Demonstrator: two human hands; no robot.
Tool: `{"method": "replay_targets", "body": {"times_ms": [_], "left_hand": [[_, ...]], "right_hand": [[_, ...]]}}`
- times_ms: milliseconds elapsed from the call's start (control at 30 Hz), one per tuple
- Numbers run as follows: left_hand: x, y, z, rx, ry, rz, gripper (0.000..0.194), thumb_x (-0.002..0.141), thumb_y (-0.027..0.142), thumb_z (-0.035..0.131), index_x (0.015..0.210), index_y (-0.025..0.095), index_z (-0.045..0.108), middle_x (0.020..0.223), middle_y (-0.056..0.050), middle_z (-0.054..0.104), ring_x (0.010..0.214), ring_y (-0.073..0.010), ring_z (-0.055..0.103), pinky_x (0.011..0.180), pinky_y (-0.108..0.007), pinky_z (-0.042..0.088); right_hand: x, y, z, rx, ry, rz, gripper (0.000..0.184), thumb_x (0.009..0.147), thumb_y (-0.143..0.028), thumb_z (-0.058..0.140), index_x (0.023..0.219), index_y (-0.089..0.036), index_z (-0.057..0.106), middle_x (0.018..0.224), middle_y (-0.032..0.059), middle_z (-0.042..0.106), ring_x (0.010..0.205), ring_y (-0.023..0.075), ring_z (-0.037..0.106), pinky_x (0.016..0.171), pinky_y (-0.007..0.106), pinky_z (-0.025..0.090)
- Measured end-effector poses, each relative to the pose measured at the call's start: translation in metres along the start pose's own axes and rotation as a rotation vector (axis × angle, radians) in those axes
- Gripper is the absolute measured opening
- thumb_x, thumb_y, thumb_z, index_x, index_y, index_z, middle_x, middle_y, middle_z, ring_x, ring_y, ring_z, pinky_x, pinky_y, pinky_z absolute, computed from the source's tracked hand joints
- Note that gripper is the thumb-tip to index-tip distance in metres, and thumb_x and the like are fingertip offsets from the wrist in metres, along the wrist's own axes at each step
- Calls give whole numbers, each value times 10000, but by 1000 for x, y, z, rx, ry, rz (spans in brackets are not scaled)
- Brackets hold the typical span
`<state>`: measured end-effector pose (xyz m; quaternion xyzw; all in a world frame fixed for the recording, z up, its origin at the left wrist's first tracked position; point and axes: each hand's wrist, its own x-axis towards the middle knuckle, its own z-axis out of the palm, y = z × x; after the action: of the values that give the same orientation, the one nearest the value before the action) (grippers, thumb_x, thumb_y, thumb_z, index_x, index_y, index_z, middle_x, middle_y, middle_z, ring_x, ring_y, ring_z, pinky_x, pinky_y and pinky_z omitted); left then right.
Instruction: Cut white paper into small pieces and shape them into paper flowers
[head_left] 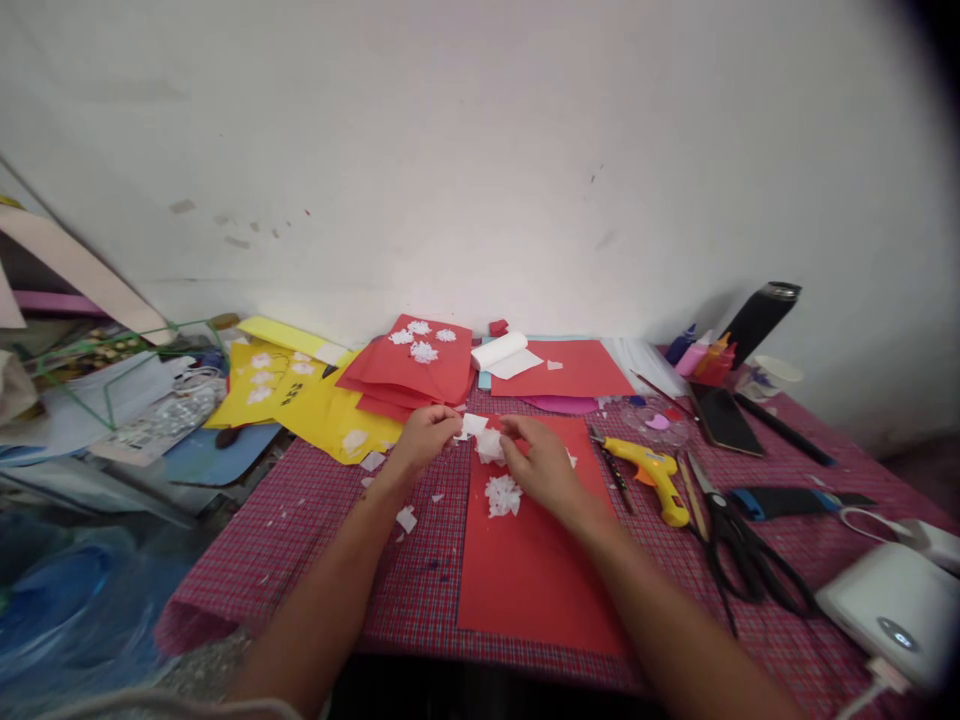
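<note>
A sheet of red paper lies before me on the checked tablecloth, with a ruffled white paper flower on it. Over the sheet's far part, my left hand is closed in a pinch on a small piece of white paper. My right hand has its thumb and fingers closed at the edge of a white tissue bunch, right beside that piece. The right fingertips are partly hidden. Small white paper scraps lie on the cloth to the left.
Red papers with white flowers and yellow sheets lie at the back left. Behind my hands is a white paper roll. On the right are a yellow glue gun, black scissors, a phone and a white device.
</note>
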<state>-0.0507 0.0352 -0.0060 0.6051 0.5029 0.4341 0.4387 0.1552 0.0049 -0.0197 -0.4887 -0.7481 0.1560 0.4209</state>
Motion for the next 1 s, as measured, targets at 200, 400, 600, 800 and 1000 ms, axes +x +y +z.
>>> {"method": "replay_targets", "body": {"times_ms": [200,400,600,800,1000], "left_hand": [[-7,6,6,-108,-205,-11,148,763,279,584,691,151,592,585,26,529,535,-91,460,544,-221,342],[-7,7,6,-107,-168,-19,115,745,252,574,686,153,583,565,32,515,516,-89,447,535,-224,341],[-5,5,-4,-3,-227,-79,106,725,259,528,669,171,544,543,39,488,496,-101,437,500,-223,320],[-4,7,-9,518,-338,-57,160,676,233,494,530,171,475,515,28,428,489,-102,353,478,-243,233],[-4,2,-7,692,-372,-12,111,651,191,477,565,163,541,559,6,518,521,-115,412,509,-243,266]], "right_hand": [[-3,-14,-2,144,-22,33,107,903,-257,531,893,-195,617,813,28,667,741,174,600,700,279,445],[-2,-12,-1,198,13,130,157,885,-261,531,754,-198,589,706,-3,624,649,152,554,618,261,393],[1,-9,0,457,-4,294,173,862,-314,556,752,-189,604,675,3,633,608,153,561,585,262,414],[3,-11,-3,556,6,341,163,826,-317,601,735,-182,603,634,-9,604,579,143,550,566,255,417],[4,-10,-2,548,2,350,170,823,-316,599,721,-180,594,620,-19,579,567,131,538,543,240,401]]}}
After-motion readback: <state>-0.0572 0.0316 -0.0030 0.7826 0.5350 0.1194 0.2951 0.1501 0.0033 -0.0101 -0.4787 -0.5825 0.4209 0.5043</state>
